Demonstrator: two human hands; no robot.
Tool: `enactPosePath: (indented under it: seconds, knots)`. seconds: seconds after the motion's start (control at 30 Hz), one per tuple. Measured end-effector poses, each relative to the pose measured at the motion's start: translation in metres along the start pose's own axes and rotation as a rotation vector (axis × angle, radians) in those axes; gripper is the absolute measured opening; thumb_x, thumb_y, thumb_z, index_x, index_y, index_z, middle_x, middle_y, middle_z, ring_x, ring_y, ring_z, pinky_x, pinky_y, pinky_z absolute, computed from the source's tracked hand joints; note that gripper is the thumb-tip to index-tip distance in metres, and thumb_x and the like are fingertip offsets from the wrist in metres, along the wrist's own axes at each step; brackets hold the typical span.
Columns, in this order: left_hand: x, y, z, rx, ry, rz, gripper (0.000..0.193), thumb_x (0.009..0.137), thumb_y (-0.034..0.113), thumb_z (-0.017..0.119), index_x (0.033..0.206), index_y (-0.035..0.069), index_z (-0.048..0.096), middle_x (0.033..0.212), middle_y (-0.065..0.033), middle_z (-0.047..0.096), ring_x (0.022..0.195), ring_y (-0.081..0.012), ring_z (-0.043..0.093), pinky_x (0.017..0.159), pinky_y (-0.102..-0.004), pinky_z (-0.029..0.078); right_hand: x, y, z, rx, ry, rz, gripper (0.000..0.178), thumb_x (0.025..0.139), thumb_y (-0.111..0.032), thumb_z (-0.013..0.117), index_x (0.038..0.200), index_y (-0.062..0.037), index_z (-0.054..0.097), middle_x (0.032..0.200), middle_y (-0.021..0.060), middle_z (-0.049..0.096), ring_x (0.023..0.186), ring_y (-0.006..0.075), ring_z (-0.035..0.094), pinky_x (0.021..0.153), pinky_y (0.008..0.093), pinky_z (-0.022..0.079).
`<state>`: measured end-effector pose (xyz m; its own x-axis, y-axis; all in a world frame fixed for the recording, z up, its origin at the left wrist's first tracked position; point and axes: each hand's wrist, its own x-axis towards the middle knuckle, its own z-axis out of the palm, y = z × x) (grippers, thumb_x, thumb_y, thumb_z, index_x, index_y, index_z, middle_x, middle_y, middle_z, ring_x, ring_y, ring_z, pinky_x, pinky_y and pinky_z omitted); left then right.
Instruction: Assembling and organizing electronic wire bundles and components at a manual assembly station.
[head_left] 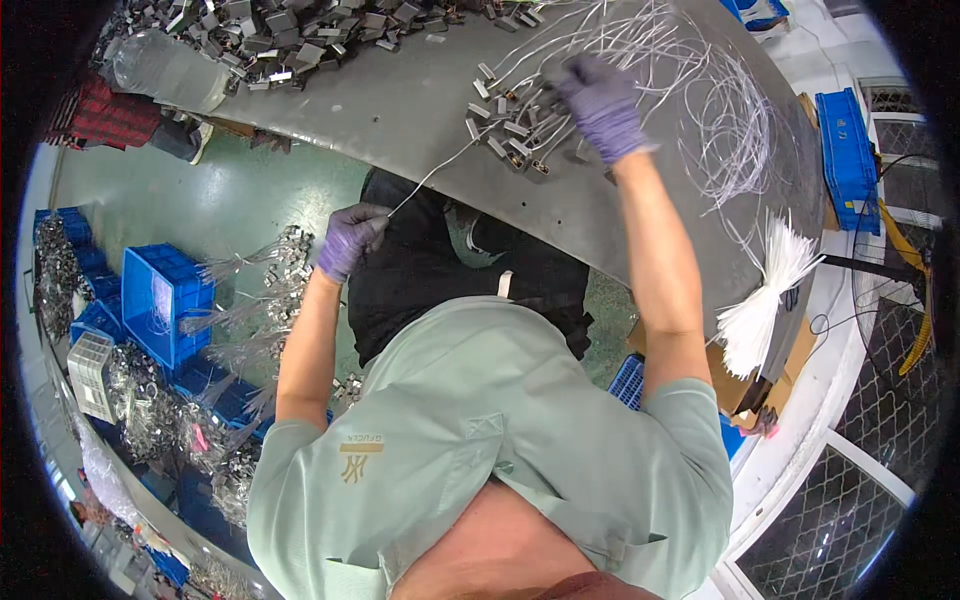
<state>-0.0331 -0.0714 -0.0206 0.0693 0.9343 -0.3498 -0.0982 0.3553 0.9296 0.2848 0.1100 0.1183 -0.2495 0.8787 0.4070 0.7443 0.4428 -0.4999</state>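
My left hand, in a purple glove with darkened fingers, is closed on the end of a thin pale wire. That wire runs taut up over the table's near edge to a pile of small grey metal blocks with wires attached. Over the pile's right side is my right hand, gloved the same way. Its fingers are bent down among the blocks and wires; what they grip is hidden. Loose coils of thin whitish wire spread out to the right of this hand.
The grey metal table carries a large heap of grey metal blocks at far left, beside a clear plastic bag. A bundle of white strips hangs at the right edge. Blue crates and bunches of wired parts occupy the left floor.
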Motion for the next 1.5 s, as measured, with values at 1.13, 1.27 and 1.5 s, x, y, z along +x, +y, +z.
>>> enactPosePath:
  seconds: [1.13, 1.27, 1.5]
  knots:
    - [-0.066, -0.026, -0.049, 0.087, 0.196, -0.053, 0.024, 0.082, 0.016, 0.063, 0.097, -0.003, 0.064, 0.059, -0.0017, 0.053, 0.050, -0.0080, 0.046, 0.047, -0.0227, 0.035, -0.050, -0.050, 0.130, -0.088, -0.268, 0.211, 0.028, 0.080, -0.029, 0.056, 0.087, -0.0029, 0.061, 0.076, 0.0207, 0.062, 0.075, 0.0385, 0.061, 0.069, 0.0447, 0.048]
    - [-0.073, -0.033, -0.051, 0.051, 0.204, -0.038, 0.023, 0.083, 0.016, 0.063, 0.096, -0.003, 0.065, 0.059, -0.0016, 0.053, 0.050, -0.0078, 0.046, 0.046, -0.0223, 0.035, -0.056, -0.044, 0.152, -0.123, -0.334, 0.173, 0.030, 0.081, -0.030, 0.055, 0.093, -0.0028, 0.059, 0.078, 0.0214, 0.062, 0.078, 0.0403, 0.060, 0.070, 0.0455, 0.048]
    - [-0.079, -0.025, -0.040, 0.118, 0.209, -0.042, 0.022, 0.083, 0.017, 0.065, 0.095, -0.002, 0.065, 0.066, -0.0003, 0.058, 0.054, -0.0061, 0.047, 0.050, -0.0207, 0.038, -0.051, -0.014, 0.157, 0.328, -0.354, 0.385, 0.039, 0.082, -0.035, 0.059, 0.099, 0.0005, 0.059, 0.081, 0.0210, 0.063, 0.073, 0.0371, 0.062, 0.066, 0.0434, 0.050]
